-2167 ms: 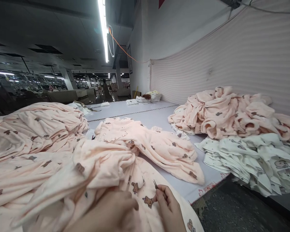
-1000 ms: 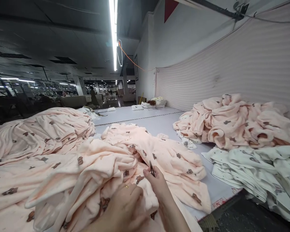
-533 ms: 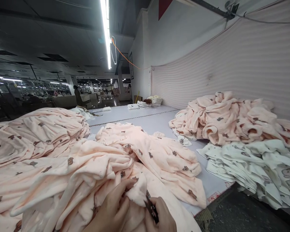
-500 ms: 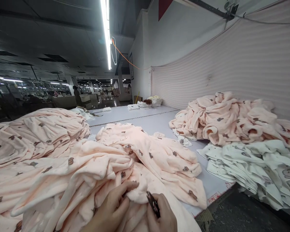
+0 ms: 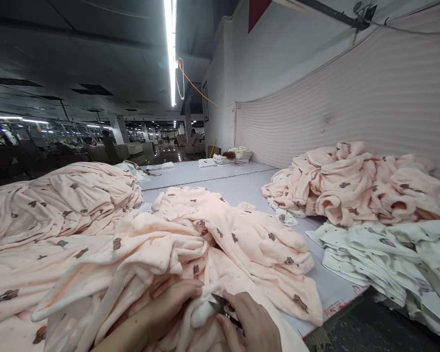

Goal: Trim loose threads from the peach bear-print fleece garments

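A pink fleece garment [image 5: 238, 239] with small brown bear prints lies spread on the grey table [image 5: 238, 183] in front of me. My left hand [image 5: 168, 300] pinches a fold of this garment at the bottom of the view, fingers closed on the cloth. My right hand [image 5: 254, 322] is closed on small thread snips [image 5: 220, 305], whose dark blades point left at the white edge of the fold held by the left hand.
A tall heap of the same pink garments [image 5: 58, 195] fills the left. Another pink pile [image 5: 355, 181] and a white printed pile [image 5: 388, 259] sit at the right by a striped curtain wall. Folded stacks [image 5: 229, 156] lie far back. People stand in the distance.
My right hand has dropped from the middle of the garment to its near edge, and the snips now point left at a fold that my left hand holds. The view has shifted slightly.
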Demonstrator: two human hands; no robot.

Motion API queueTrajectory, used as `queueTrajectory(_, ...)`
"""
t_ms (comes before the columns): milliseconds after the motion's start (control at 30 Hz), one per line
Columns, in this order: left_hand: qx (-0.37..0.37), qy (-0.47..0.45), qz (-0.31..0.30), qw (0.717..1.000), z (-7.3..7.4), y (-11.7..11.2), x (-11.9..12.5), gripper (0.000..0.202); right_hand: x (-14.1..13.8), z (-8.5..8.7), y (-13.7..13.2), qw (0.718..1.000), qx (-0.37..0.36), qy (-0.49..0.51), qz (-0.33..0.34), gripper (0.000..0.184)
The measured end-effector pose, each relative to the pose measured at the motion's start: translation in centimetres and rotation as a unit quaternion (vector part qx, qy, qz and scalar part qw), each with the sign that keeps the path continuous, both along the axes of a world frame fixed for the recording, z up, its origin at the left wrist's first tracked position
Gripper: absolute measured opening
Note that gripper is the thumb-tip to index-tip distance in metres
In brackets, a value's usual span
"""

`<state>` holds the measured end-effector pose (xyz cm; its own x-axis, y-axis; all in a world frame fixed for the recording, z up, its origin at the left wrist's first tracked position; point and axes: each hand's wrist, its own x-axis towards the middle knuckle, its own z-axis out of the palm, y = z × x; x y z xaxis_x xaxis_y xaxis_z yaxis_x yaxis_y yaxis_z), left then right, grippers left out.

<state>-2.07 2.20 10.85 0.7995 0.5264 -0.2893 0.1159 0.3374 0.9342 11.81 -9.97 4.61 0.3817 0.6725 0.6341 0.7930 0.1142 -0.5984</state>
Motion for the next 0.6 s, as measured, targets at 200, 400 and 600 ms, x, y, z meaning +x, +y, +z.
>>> queueTrajectory(200, 0.0, -0.005, -0.01, 1.0, -0.2, 0.2, -0.1, 0.014, 0.4, 0.4, 0.2, 0.999, -0.027, 0.026, 0.016, 0.035)
queueTrajectory(400, -0.006, -0.016, -0.014, 1.0, 0.3, -0.1, 0.0, 0.011, 0.1, 0.3, 0.1, 0.999, -0.036, -0.004, 0.0, 0.036)
queueTrajectory(600, -0.056, -0.025, -0.043, 0.997, 0.9, 0.0, -0.4, 0.014, 0.0, 1.0, -0.1, 0.998, -0.013, 0.063, 0.006, 0.03)
